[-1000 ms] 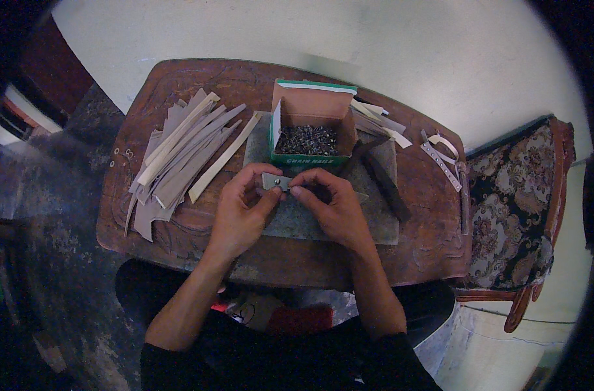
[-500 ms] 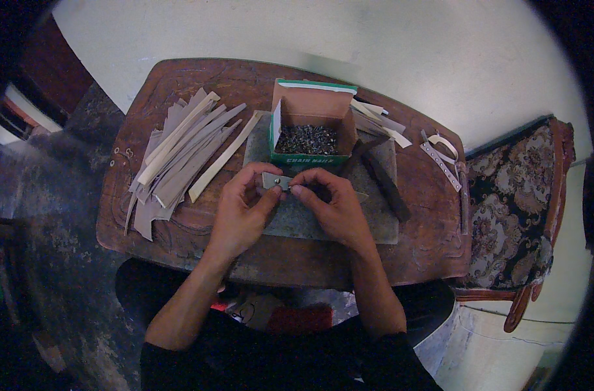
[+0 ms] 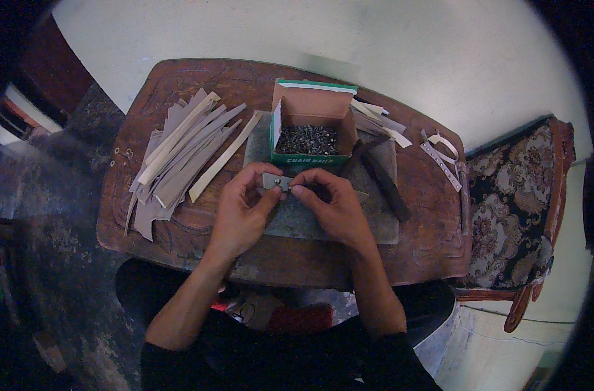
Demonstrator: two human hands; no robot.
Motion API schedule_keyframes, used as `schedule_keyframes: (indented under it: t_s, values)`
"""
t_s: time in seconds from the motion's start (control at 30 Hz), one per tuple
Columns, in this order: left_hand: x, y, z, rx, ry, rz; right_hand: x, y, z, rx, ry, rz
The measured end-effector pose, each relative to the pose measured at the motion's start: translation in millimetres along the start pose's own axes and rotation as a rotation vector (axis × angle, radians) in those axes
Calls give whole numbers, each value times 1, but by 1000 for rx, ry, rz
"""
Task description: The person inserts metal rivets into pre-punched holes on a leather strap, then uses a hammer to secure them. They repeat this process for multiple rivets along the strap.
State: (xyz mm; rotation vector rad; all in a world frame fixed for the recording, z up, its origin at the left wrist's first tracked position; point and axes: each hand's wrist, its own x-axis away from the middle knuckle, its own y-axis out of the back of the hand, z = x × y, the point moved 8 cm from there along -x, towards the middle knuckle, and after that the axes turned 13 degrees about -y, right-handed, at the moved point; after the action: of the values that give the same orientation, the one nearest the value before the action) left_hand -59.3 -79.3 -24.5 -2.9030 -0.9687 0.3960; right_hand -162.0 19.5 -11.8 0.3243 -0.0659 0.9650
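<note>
My left hand [image 3: 243,207] is closed, holding a short pale strip [image 3: 269,180] between thumb and fingers over the grey slab. Round metal nail heads stand out on the strip. At its right end my right hand [image 3: 331,203] is closed in a pinch; its fingertips hide what, if anything, is between them. Just beyond both hands stands an open green cardboard box [image 3: 310,159], filled with many small dark nails [image 3: 307,139]. A dark hammer-like tool [image 3: 383,184] lies on the slab right of my right hand.
The grey slab [image 3: 297,223] rests on a carved brown wooden table [image 3: 199,251]. Many loose pale and grey-brown strips [image 3: 186,153] are piled at the left, more strips [image 3: 383,124] behind the box. A studded strip [image 3: 440,167] lies far right, near a patterned chair [image 3: 512,208].
</note>
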Motion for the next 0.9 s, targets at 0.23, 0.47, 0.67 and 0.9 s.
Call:
schedule_keyframes:
  t_s: [0.23, 0.47, 0.67, 0.9]
  values:
    - [1, 0, 3, 15, 24, 15, -1, 3, -7, -51, -25, -74]
    - [-1, 2, -5, -96, -51, 9, 2, 1, 4, 104, 46, -86]
    - [-1, 5, -3, -99, -57, -25, 1, 0, -1, 66, 28, -78]
    - [2, 9, 4, -87, 9, -58, 3, -2, 2, 118, 34, -134]
